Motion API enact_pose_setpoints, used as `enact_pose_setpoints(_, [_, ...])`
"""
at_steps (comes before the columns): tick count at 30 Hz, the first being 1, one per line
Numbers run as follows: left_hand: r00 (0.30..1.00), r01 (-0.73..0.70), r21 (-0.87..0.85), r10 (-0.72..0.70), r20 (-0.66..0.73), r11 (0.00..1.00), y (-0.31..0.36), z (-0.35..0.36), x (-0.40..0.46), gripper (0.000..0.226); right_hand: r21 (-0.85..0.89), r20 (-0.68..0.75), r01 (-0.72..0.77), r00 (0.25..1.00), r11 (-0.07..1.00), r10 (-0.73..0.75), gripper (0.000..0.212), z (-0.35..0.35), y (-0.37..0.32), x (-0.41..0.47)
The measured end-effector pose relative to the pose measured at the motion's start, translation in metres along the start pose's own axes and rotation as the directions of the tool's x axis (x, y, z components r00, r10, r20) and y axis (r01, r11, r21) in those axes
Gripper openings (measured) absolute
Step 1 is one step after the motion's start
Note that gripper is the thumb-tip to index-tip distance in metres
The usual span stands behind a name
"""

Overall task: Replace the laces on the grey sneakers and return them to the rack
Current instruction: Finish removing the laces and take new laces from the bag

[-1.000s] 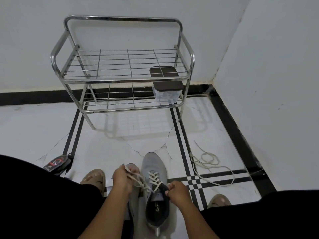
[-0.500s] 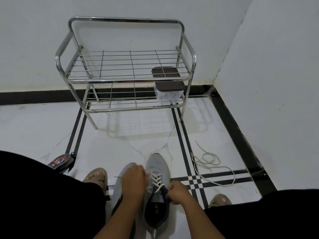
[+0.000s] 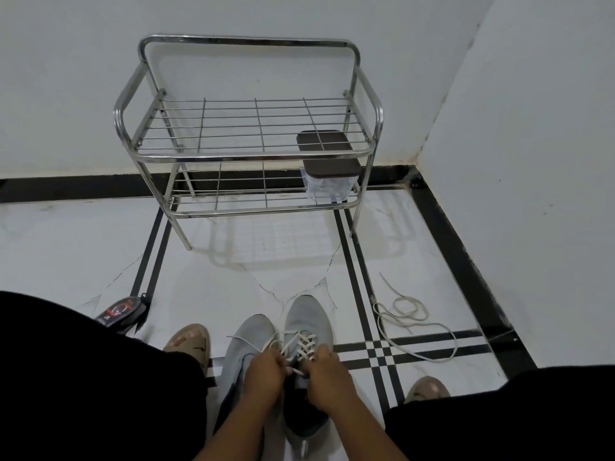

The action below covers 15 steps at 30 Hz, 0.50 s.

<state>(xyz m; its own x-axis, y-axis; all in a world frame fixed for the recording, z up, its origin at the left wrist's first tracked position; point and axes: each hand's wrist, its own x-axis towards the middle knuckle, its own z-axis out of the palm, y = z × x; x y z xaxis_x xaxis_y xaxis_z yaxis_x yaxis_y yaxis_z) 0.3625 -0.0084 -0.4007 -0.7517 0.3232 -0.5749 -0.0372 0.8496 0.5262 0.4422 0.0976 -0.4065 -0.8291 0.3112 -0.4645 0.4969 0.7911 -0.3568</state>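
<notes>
sneakers sit on the floor right under the hands, between the person's knees, toes pointing away toward the rack (image 3: 249, 151). the right sneaker (image 3: 307, 322) carries a white lace (image 3: 304, 344) crossed up its eyelets; the left sneaker (image 3: 248, 341) lies touching it on the left, and whether it is laced cannot be told, since the left hand covers much of it.

left hand (image 3: 264, 372) and right hand (image 3: 327, 371) meet at the top of the right sneaker's lacing, fingers curled, each pinching a lace end; loose white strands run forward from the left hand across both toes. both hands are closed on the lace, nearly touching each other.

what the coming move turns on, as i judge it: the sneaker's long axis runs straight out from the hands, heel nearest the body, and the free ends come out at the near end of the lacing, just between the two hands. neither hand is nearer than the other, so the tightening or knotting is likely a two-handed pull, apart and toward the body.

another lace (image 3: 412, 317) lies in loose loops on the floor, well off to the right of the right hand. the rack stands well ahead of both hands against the wall, with a lidded box (image 3: 329, 181) on its lower shelf at the right end.
</notes>
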Motion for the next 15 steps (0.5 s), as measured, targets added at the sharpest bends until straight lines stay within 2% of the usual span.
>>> enact_pose_setpoints(1, [1.0, 0.026, -0.002, -0.026, -0.001, 1.0, -0.002, 0.0, 0.001, 0.014, 0.161, 0.007, -0.065, 0.998, 0.985, 0.065, 0.021, -0.003, -0.001, -0.001])
enact_pose_setpoints(2, [0.999, 0.048, -0.001, -0.048, -0.005, 0.999, -0.003, -0.001, 0.002, 0.007, 0.429, 0.017, -0.184, 0.98, 0.884, 0.196, 0.032, -0.012, -0.001, -0.002])
enact_pose_setpoints(3, [0.998, 0.07, -0.006, -0.07, -0.006, 0.998, -0.005, -0.002, 0.003, 0.005, 0.714, 0.07, -0.3, 0.93, 0.633, 0.361, 0.042, -0.022, 0.002, -0.006])
enact_pose_setpoints(4, [0.997, 0.079, -0.018, -0.079, -0.006, 0.997, -0.007, -0.002, 0.004, 0.007, 0.894, 0.158, -0.335, 0.858, 0.299, 0.488, 0.048, -0.029, 0.01, -0.005])
enact_pose_setpoints(5, [0.997, 0.08, -0.045, -0.08, -0.002, 0.996, -0.006, -0.002, 0.003, 0.007, 0.949, 0.253, -0.315, 0.778, 0.009, 0.575, 0.049, -0.033, 0.018, 0.002])
enact_pose_setpoints(6, [0.997, 0.075, -0.074, -0.076, 0.001, 0.994, -0.005, -0.001, 0.003, 0.005, 0.948, 0.258, -0.317, 0.742, -0.015, 0.618, 0.048, -0.037, 0.023, 0.005])
enact_pose_setpoints(7, [0.997, 0.072, -0.081, -0.071, 0.01, 0.994, -0.003, 0.0, 0.0, 0.003, 0.917, 0.193, -0.37, 0.737, 0.147, 0.648, 0.043, -0.035, 0.025, 0.005])
enact_pose_setpoints(8, [0.998, 0.063, -0.079, -0.062, 0.017, 0.995, -0.001, 0.002, 0.0, 0.007, 0.803, 0.068, -0.426, 0.759, 0.416, 0.648, 0.035, -0.03, 0.028, 0.006])
enact_pose_setpoints(9, [0.998, 0.055, -0.077, -0.053, 0.027, 0.996, 0.0, 0.004, 0.001, 0.013, 0.612, -0.094, -0.409, 0.812, 0.676, 0.576, 0.027, -0.026, 0.029, 0.008])
enact_pose_setpoints(10, [0.998, 0.053, -0.097, -0.05, 0.036, 0.994, 0.001, 0.007, 0.002, 0.018, 0.412, -0.201, -0.312, 0.885, 0.856, 0.419, 0.02, -0.021, 0.027, 0.008])
enact_pose_setpoints(11, [0.998, 0.058, -0.116, -0.053, 0.044, 0.991, 0.002, 0.008, 0.002, 0.021, 0.251, -0.237, -0.188, 0.939, 0.949, 0.249, 0.018, -0.017, 0.021, 0.008])
enact_pose_setpoints(13, [0.997, 0.075, -0.138, -0.07, 0.045, 0.988, 0.003, 0.008, 0.002, 0.022, -0.02, -0.15, -0.008, 0.989, 1.0, 0.005, 0.021, -0.008, 0.01, 0.009])
enact_pose_setpoints(15, [0.998, 0.06, -0.108, -0.055, 0.042, 0.992, 0.002, 0.007, 0.004, 0.018, -0.138, -0.098, 0.024, 0.994, 0.99, -0.038, 0.025, 0.006, 0.004, 0.01])
